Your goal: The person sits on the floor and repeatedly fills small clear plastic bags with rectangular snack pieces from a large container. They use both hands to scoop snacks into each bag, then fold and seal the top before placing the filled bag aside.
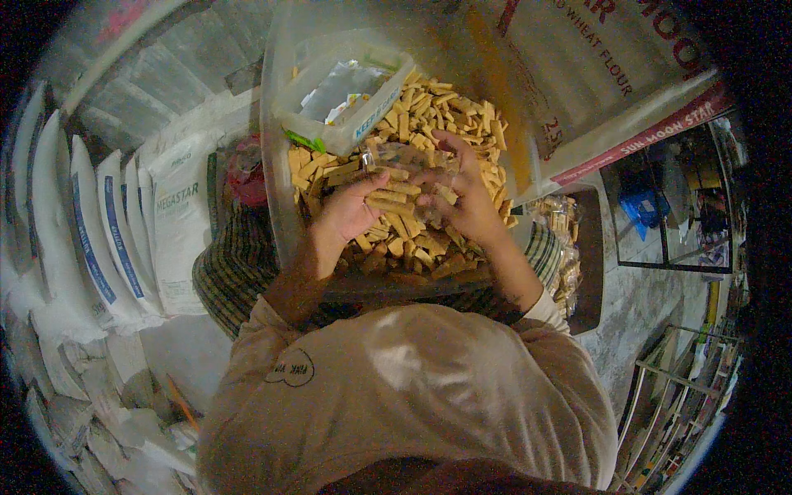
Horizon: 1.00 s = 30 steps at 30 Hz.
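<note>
A large translucent plastic tub (270,124) stands between my knees, holding a heap of short, golden-brown biscuit sticks (442,102). My left hand (354,209) is cupped low over the heap, with several sticks lying against its thumb and fingers. Opposite it, my right hand (471,197) has its index finger raised and a stick by its lower fingers; motion blurs it. Between the hands shows a clear plastic bag (396,153), glossy and partly hidden by the fingers. Inside the tub, a smaller clear box (377,114) with green clips rests on the sticks and contains small printed packets or slips (337,93).
A flour carton (594,80) rises close at the right of the tub. Beyond my right knee, a brown bin (591,266) holds filled clear packs (566,266). White sacks (179,216) line the left side. A metal rack (674,383) stands at lower right.
</note>
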Each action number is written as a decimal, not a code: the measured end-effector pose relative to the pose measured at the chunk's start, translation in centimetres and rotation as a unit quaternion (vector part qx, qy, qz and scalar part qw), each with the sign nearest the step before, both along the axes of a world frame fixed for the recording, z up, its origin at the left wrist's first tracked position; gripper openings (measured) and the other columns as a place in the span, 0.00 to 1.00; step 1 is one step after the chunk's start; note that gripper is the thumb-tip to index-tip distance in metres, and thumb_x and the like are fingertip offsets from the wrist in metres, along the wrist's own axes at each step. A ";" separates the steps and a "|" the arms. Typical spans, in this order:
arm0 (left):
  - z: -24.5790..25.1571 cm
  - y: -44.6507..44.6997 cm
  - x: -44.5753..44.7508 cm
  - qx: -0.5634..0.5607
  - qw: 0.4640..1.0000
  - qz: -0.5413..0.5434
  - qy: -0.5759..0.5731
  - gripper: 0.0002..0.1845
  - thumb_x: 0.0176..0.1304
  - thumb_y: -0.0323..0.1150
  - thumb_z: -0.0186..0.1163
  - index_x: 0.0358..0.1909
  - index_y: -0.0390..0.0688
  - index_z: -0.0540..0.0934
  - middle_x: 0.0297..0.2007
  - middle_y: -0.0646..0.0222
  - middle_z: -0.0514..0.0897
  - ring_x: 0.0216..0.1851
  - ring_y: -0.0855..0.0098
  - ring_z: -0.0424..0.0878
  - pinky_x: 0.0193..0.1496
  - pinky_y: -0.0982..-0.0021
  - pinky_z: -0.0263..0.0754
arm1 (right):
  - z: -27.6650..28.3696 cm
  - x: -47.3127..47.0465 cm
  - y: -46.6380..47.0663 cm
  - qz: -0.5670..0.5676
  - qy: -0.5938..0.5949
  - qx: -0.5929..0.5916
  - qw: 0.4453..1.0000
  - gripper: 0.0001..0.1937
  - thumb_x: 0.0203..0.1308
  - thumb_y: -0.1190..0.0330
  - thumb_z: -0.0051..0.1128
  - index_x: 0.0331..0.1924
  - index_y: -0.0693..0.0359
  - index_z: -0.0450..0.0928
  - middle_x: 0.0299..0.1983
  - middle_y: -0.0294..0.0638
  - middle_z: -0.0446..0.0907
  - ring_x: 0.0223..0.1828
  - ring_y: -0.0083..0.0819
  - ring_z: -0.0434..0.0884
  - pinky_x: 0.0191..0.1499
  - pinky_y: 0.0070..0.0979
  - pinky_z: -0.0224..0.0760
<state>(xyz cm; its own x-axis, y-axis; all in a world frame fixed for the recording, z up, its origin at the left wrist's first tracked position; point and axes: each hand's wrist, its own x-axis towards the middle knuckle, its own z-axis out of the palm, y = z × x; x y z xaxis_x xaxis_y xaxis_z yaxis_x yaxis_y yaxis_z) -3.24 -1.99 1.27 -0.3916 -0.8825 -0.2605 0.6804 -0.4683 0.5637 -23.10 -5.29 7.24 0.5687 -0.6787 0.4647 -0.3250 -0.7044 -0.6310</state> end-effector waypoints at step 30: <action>1.4 0.8 -0.5 -0.071 0.997 0.027 0.003 0.14 0.58 0.32 0.55 0.46 0.41 0.71 0.43 0.63 0.77 0.46 0.65 0.75 0.48 0.60 0.71 | 1.2 0.5 0.1 0.015 0.004 0.092 0.996 0.18 0.41 0.71 0.63 0.42 0.57 0.78 0.53 0.42 0.67 0.56 0.39 0.64 0.57 0.33 0.56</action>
<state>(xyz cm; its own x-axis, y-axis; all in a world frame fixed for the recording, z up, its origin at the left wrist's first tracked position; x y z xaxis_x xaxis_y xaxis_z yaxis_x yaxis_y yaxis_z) -3.74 -1.17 2.69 -0.3440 -0.9300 -0.1295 0.7054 -0.3470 0.6181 -22.64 -5.22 8.44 0.5932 -0.7350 0.3285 -0.3121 -0.5860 -0.7478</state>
